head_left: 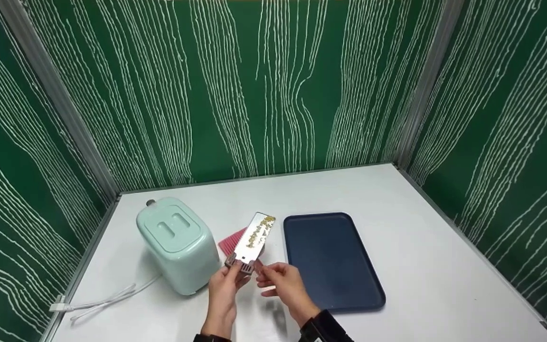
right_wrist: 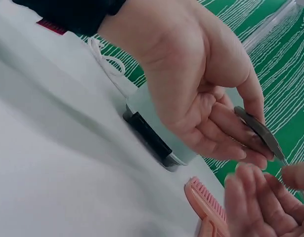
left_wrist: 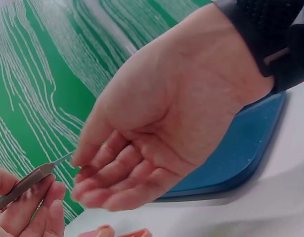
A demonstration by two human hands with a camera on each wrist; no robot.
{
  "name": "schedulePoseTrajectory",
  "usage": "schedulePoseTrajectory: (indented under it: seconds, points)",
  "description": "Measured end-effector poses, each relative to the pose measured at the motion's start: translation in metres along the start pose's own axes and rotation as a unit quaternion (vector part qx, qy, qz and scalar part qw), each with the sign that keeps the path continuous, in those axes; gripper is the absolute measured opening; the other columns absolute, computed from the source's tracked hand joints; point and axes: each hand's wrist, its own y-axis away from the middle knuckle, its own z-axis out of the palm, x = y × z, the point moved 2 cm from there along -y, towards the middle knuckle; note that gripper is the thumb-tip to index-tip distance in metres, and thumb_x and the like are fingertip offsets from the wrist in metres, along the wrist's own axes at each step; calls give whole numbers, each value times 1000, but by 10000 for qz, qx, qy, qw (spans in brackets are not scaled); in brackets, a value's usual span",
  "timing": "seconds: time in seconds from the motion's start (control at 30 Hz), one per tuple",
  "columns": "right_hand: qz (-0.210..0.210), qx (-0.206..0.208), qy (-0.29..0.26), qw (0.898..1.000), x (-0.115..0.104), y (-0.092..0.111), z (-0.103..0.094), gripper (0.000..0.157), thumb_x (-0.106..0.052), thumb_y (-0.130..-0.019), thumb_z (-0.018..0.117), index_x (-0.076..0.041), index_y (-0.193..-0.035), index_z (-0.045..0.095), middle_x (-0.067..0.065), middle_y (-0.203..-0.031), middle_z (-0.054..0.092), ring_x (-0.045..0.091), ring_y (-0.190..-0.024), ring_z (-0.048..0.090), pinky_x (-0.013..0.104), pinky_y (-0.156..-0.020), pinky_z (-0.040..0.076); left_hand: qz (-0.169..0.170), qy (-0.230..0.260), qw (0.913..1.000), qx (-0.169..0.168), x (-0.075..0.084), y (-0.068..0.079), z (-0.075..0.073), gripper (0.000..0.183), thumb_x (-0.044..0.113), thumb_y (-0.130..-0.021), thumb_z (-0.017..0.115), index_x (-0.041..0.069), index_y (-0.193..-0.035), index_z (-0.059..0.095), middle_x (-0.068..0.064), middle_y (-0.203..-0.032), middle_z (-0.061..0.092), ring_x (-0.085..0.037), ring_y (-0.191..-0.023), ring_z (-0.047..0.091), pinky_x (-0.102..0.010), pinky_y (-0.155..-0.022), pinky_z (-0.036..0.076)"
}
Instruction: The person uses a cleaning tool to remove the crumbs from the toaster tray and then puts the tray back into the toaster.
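My left hand [head_left: 224, 289] pinches the grey slotted end of a flat, shiny plate [head_left: 252, 240] with gold marks, thumb on top. The plate tilts up and away above the table; its exact kind is unclear. Edge-on in the left wrist view, the grey end [left_wrist: 30, 182] shows as a slim bar with a thin strip running out of it. The right hand [head_left: 287, 285], close beside, pinches that strip between thumb and fingers, its other fingers loosely bent. Partly covered by the plate, a pink comb-like brush [head_left: 230, 242] lies on the table; its bristles show in the right wrist view.
A mint-green toaster [head_left: 181, 251] with two slots on top stands left of the hands, its white cord [head_left: 112, 299] trailing left to a plug. On the right lies a dark blue tray [head_left: 333, 261]. Green panels with white streaks wall in the white table [head_left: 425, 266].
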Motion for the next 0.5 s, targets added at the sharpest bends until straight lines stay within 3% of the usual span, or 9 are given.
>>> schedulePoseTrajectory:
  seconds: [0.07, 0.13, 0.23, 0.33, 0.4, 0.5]
  points:
    - [-547, 62, 843, 9949, -1, -1, 1, 14, -11, -102, 71, 2, -100, 73, 5, -87, 77, 14, -79, 73, 26, -65, 62, 7, 50, 10000, 53, 3, 0, -3, 39, 18, -109, 63, -14, -132, 61, -18, -116, 78, -17, -96, 77, -33, -86, 64]
    - [-1244, 205, 1870, 9742, -3, -3, 2, 7, -8, -97, 76, -1, -98, 75, 4, -89, 75, 16, -82, 71, 26, -68, 59, 47, 129, 9999, 58, 4, -1, -5, 38, 16, -109, 63, -15, -131, 61, -17, -112, 79, -16, -94, 77, -31, -84, 64]
    - [-2325, 579, 3284, 9136, -4, -5, 6, 9, -6, -89, 82, -4, -96, 78, 4, -92, 72, 20, -89, 67, 31, -74, 56, 143, 268, 9995, -2, 4, -2, -7, 37, 15, -109, 61, -16, -130, 60, -13, -107, 80, -14, -91, 77, -28, -81, 63]
    - [-2863, 833, 4174, 8584, -4, -11, 11, 21, -12, -84, 87, -4, -100, 77, 6, -99, 67, 24, -95, 62, 39, -79, 56, 273, 357, 9990, -34, 4, -2, -6, 36, 12, -108, 61, -18, -127, 61, -10, -102, 80, -12, -87, 76, -26, -78, 62]
    - [-2944, 903, 4628, 8313, -3, -16, 14, 33, -18, -81, 90, -3, -107, 76, 9, -104, 64, 27, -98, 60, 41, -81, 56, 306, 369, 9989, -20, 5, -1, -5, 35, 12, -108, 61, -18, -125, 62, -9, -101, 79, -11, -87, 76, -25, -77, 61]
    - [-2832, 845, 5125, 8062, -4, -23, 19, 45, -24, -77, 92, -1, -111, 72, 11, -108, 62, 30, -98, 59, 44, -83, 57, 345, 395, 9986, -10, 7, 0, -5, 32, 11, -107, 62, -18, -121, 64, -8, -101, 79, -10, -87, 75, -25, -77, 62]
